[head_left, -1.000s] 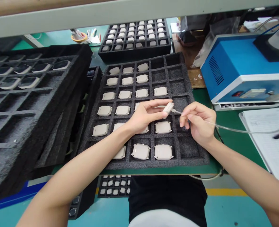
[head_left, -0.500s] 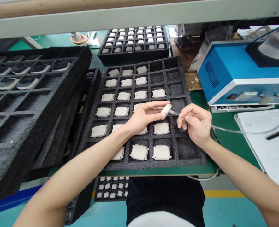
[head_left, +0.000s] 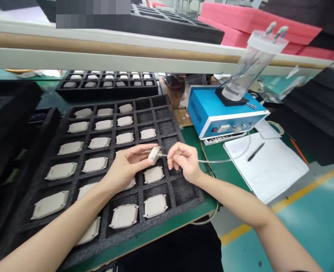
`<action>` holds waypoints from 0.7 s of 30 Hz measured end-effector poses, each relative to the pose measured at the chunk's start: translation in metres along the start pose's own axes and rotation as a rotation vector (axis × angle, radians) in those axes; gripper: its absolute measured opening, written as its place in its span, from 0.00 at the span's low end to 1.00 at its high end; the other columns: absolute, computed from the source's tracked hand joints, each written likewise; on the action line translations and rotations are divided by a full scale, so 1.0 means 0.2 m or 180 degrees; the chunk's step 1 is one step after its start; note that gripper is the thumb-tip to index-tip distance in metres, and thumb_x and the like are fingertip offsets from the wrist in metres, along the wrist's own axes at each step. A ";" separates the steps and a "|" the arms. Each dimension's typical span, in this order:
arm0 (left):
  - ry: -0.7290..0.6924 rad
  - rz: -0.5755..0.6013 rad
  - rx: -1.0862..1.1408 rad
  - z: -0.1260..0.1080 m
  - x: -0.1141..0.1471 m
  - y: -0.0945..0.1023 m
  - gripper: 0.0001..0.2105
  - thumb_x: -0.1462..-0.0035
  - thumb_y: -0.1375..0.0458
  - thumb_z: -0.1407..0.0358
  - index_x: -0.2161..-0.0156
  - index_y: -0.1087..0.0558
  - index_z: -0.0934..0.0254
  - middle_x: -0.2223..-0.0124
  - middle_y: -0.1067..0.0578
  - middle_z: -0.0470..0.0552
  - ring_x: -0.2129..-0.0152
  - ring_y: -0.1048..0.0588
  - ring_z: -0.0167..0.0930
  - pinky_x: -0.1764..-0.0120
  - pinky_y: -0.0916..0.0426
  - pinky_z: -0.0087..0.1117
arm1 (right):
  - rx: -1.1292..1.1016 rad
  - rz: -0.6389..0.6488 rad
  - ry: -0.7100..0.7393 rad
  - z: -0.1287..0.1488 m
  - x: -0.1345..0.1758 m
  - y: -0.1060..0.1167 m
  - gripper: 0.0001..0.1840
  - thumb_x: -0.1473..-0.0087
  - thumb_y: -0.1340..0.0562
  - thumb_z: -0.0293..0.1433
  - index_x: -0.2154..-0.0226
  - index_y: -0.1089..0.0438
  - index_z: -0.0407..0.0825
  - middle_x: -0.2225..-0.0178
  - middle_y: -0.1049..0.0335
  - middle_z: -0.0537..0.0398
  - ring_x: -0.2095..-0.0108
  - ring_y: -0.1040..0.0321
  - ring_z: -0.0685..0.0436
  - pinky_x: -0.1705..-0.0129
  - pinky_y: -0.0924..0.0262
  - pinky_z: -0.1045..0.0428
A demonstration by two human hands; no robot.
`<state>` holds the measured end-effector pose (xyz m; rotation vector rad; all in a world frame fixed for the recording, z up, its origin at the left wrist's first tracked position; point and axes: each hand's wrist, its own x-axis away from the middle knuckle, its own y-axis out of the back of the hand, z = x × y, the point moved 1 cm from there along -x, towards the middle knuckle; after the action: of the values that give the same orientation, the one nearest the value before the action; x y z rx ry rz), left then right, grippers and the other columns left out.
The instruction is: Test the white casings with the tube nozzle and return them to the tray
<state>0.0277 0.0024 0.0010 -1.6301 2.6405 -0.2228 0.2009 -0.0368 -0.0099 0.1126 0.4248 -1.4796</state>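
Observation:
Pinched between the thumb and fingers of my left hand [head_left: 123, 166] is a small white watch case [head_left: 153, 155], turned edge-on. My right hand [head_left: 185, 160] grips the end of a thin clear tube [head_left: 212, 161] with its fingers closed. A pale tip on the tube points at the case's right edge; whether it touches or enters cannot be made out. Both hands hover over a dark grey foam tray [head_left: 158, 223]. Rows of similar white cases [head_left: 155, 206] lie in its compartments, and the right-hand column has bare pockets. My left forearm hides some cases.
A blue machine [head_left: 209, 109] at the back right bears a clear cylinder [head_left: 240, 70]; the tube runs to its front. Papers [head_left: 277, 173] with a black pen [head_left: 256, 151] lie right. Foam trays [head_left: 11, 90] stand left, another tray [head_left: 107, 90] behind. A shelf edge [head_left: 127, 53] crosses above.
My view has swung right and up, bringing the shelf top, cylinder and more papers into sight. Both hands keep nearly the same pose with the watch case and tube.

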 end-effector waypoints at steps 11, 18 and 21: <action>-0.0070 0.0001 -0.0027 0.01 0.01 0.00 0.18 0.58 0.32 0.65 0.58 0.23 0.61 0.56 0.21 0.53 0.56 0.25 0.37 0.46 0.36 0.40 | -0.0124 0.0045 0.0028 0.00 0.00 0.00 0.05 0.52 0.45 0.28 0.75 0.35 0.46 0.84 0.35 0.60 0.87 0.48 0.55 0.83 0.53 0.58; -0.0069 0.0034 -0.0035 0.01 0.00 0.01 0.18 0.58 0.32 0.66 0.58 0.23 0.59 0.56 0.21 0.50 0.56 0.25 0.36 0.46 0.35 0.38 | -0.0145 0.0045 0.0043 0.00 0.00 -0.01 0.04 0.52 0.45 0.28 0.75 0.35 0.46 0.85 0.35 0.61 0.87 0.48 0.55 0.84 0.53 0.58; -0.0068 0.0060 -0.0019 0.02 0.00 0.01 0.17 0.57 0.32 0.66 0.58 0.23 0.57 0.56 0.21 0.48 0.56 0.25 0.34 0.48 0.34 0.34 | -0.0116 0.0042 0.0019 0.01 0.00 -0.01 0.04 0.53 0.45 0.27 0.75 0.35 0.46 0.85 0.35 0.61 0.87 0.48 0.55 0.84 0.54 0.58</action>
<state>0.0262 0.0027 -0.0028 -1.5996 2.6422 -0.1960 0.1998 -0.0370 -0.0079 0.0906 0.4548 -1.4582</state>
